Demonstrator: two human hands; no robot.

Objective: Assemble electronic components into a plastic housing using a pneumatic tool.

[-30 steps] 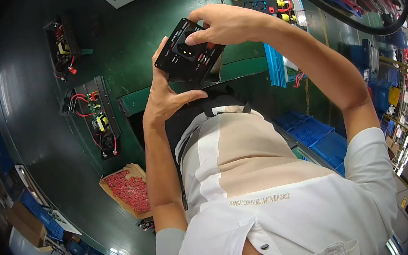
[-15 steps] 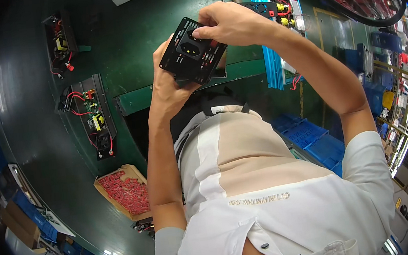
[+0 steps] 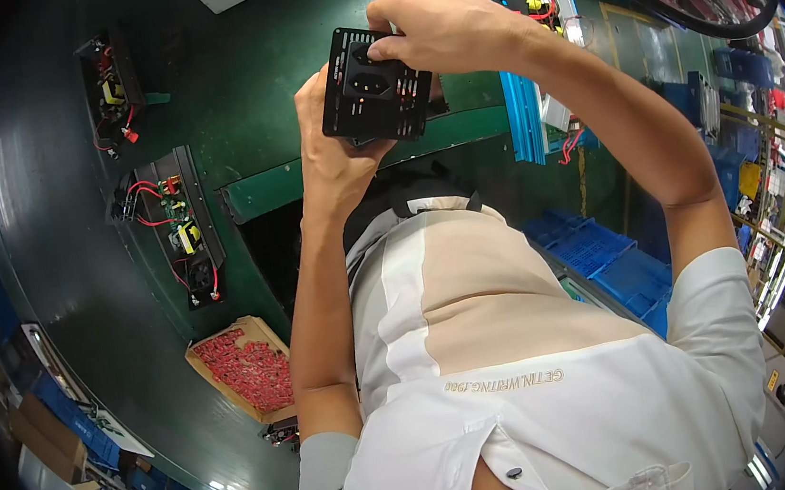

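Black, flat and rectangular, the slotted plastic end panel (image 3: 375, 96) with its power socket sits in the upper middle of the frame, held up above the green desk (image 3: 236, 118). Left hand (image 3: 337, 155) cups it from below, palm against the back and fingers hidden behind it. Right hand (image 3: 432, 28) reaches in from the upper right, elbow bent, fingers curled over the panel's top edge and thumb pressing its face. Ribbed blue aluminium housings (image 3: 521, 88) stand right of it; open circuit boards (image 3: 179, 231) with red wires lie left, a cardboard box of red parts (image 3: 243, 368) lower left.
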